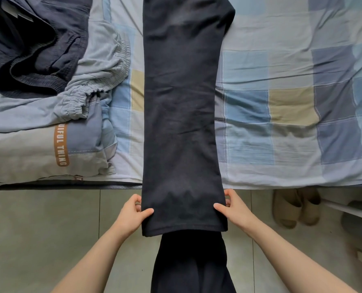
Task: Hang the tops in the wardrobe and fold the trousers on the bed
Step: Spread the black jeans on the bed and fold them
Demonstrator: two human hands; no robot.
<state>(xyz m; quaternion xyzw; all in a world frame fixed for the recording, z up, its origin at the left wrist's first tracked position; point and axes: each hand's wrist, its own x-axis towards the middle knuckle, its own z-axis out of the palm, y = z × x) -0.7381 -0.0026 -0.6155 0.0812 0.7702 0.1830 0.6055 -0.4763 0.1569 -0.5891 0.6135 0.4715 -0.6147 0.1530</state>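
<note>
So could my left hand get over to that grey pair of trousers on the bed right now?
Probably not yet. The left hand grips the hem of the black trousers, as does the right hand. The grey trousers lie up-left with nothing covering their near side, so once it lets go the way looks free.

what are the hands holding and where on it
Black trousers, at the leg-hem end: left hand pinches its left edge, right hand its right edge.

Soft even daylight, faint shadows, wide-angle bowing at edges.
</note>
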